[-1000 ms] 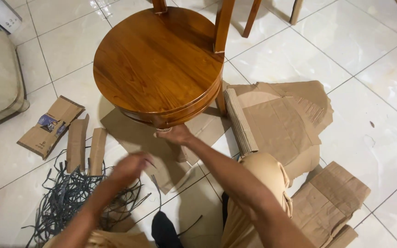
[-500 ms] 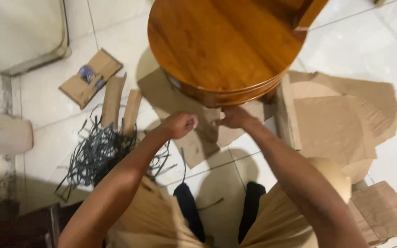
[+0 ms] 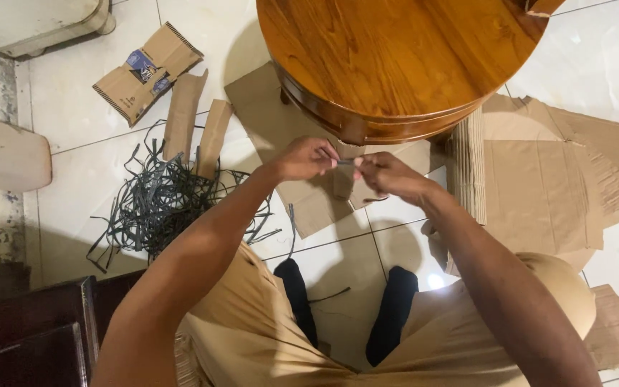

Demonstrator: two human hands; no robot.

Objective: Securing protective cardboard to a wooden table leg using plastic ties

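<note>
Hands [image 3: 347, 163] fingertip-to-fingertip on strap [image 3: 345, 162]

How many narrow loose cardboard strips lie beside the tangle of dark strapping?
2: the longer cardboard strip and a shorter cardboard strip to its right, both above the strapping tangle. Others may hide beneath it.

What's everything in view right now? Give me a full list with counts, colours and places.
Round wooden table: one, glossy brown, top centre.
Cardboard sheet under table: one, tan, on the tiles.
Torn cardboard pile: several pieces, tan, right.
Folded cardboard piece: one, tan with blue patch, upper left.
Cardboard strips: two, tan, beside the tangle.
Strap tangle: one heap, dark grey, left on floor.
Short strap piece: one, dark, pinched between both hands.
Left hand: at the strap piece, below table edge.
Right hand: facing it, same piece.
</note>
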